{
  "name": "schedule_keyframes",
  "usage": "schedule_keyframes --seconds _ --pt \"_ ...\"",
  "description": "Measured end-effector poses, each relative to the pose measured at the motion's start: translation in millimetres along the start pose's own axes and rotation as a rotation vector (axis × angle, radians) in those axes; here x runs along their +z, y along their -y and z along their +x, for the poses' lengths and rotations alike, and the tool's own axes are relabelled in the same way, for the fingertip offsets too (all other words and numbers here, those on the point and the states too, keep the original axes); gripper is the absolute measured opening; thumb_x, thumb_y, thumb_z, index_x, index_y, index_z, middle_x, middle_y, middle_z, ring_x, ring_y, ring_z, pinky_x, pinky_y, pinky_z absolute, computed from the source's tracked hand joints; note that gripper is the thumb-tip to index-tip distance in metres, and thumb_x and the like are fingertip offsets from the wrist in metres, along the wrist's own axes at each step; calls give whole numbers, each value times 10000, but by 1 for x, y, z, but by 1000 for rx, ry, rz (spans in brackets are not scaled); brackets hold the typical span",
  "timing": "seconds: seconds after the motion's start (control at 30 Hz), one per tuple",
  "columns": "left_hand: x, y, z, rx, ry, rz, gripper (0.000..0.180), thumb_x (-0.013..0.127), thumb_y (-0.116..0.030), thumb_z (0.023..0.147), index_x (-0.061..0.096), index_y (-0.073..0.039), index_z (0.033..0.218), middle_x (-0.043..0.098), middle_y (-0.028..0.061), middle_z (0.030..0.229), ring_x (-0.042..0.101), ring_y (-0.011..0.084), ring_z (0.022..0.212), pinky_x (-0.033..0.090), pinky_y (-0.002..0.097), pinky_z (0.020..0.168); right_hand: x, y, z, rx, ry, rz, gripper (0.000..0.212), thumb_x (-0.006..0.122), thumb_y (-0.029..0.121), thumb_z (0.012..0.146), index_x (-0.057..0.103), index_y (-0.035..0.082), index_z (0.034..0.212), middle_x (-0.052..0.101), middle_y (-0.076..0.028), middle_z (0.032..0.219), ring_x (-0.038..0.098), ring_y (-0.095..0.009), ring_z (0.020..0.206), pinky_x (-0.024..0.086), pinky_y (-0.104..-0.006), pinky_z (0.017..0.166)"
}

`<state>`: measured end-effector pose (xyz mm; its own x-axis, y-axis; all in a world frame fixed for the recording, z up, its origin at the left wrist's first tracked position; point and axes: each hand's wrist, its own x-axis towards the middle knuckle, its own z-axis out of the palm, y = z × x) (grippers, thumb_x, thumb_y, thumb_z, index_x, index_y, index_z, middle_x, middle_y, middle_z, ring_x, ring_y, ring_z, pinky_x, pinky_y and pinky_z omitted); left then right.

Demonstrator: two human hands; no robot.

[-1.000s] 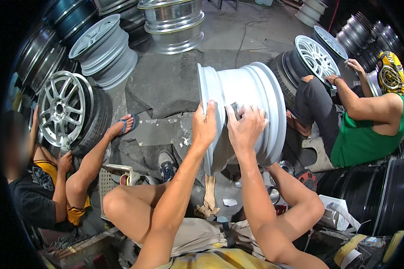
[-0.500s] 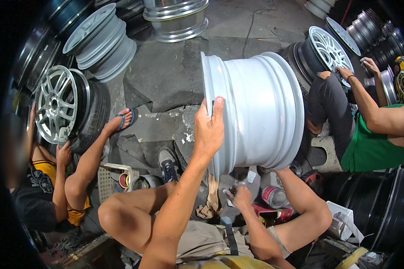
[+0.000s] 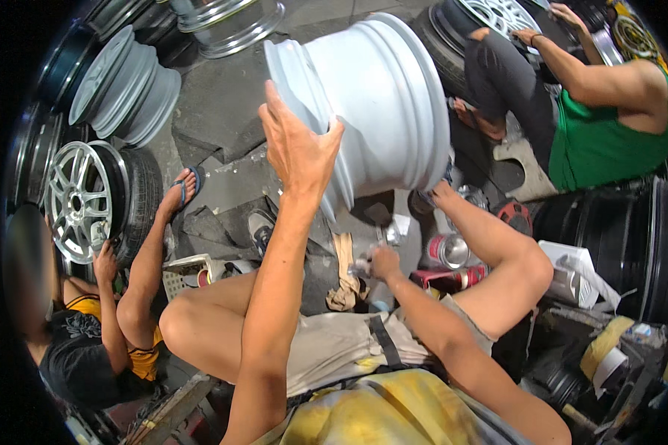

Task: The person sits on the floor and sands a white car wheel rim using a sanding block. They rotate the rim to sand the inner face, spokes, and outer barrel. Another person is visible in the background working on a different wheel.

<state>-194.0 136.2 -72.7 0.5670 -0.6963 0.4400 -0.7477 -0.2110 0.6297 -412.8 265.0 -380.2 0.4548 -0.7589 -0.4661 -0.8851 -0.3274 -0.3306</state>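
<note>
A light grey wheel rim (image 3: 382, 96) stands in front of me, its barrel facing me and leaning to the left. My left hand (image 3: 297, 148) grips the left flange, with the thumb on the barrel side and the fingers over the edge. Lower down, between my knees, my right hand (image 3: 384, 262) is closed, apart from the rim. Something small and pale shows at its fingertips, too unclear to name. Below the rim lies a tan cloth (image 3: 344, 278), and a can with a red label (image 3: 447, 251) is right of that hand.
At left, a co-worker's hand (image 3: 105, 261) is at a silver spoked wheel (image 3: 79, 200) beside a tire (image 3: 142, 194). Another person in a green top (image 3: 608, 133) works on a spoked wheel (image 3: 497, 16) at upper right. Grey rims (image 3: 130, 93) stand upper left; dark rims (image 3: 601, 245) lie right.
The view has shifted, so most things sit higher and further left. The grey rim now leans more to the left. My left hand has turned on its flange, while my right hand stays low and closed.
</note>
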Motion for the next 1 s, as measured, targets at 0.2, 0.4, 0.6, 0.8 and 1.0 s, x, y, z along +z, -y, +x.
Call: schedule_keyframes --seconds 0.2,0.4,0.6,0.8,1.0 --pt "-7 -10 -37 -5 99 -18 1151 812 -256 687 108 38 1549 467 318 1292 579 442 1107 502 471 944 -10 -70 36 300 -228 -9 326 798 199 763 662 79 1034 628 -193 1132 667 -371 1030 563 -470 830" --pt "-2 19 -32 -49 121 -235 560 708 -333 889 507 56 1238 650 313 1088 646 463 968 493 514 855 -15 -71 30 483 -404 415 476 786 213 789 551 51 1169 538 -205 1186 593 -402 1110 515 -488 915" --pt "17 8 -4 -144 -63 -170 429 476 -366 1046 567 44 957 664 308 847 643 504 834 470 555 746 -14 -54 50 175 -549 89 516 793 224 760 560 30 1177 529 -227 1175 569 -441 1063 488 -497 894" --pt "16 29 13 -52 -51 -223 386 518 -300 1038 571 54 897 650 287 744 651 485 740 476 534 656 -4 -50 73 -24 -524 -7 496 772 285 765 611 84 1189 541 -191 1240 534 -384 1122 470 -507 858" --pt "22 48 62 -50 55 -321 473 492 -366 1044 590 78 911 630 298 783 629 472 761 467 516 712 -2 -55 99 -64 -601 68 357 704 237 836 669 95 1162 640 -167 1159 537 -398 1113 435 -531 887"
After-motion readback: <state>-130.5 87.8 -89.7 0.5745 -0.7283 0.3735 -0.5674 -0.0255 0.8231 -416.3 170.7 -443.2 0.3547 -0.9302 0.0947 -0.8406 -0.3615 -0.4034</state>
